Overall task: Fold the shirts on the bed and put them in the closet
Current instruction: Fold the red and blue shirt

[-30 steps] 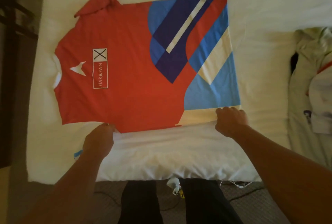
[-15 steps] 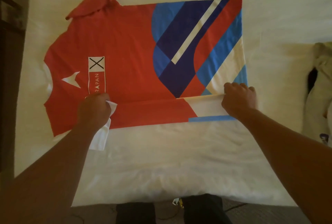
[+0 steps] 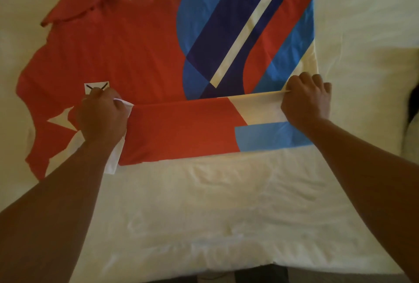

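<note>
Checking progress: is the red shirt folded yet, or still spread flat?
Partly folded. The red shirt has its near edge turned over as a flap, gripped by left hand and right hand; the rest lies spread.

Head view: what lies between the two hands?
The red shirt's folded-over near edge spans from left hand to right hand; nothing else, in the head view.

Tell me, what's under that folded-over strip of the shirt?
The rest of the red shirt lies under the folded strip, on the white bed. How much is covered cannot be seen.
</note>
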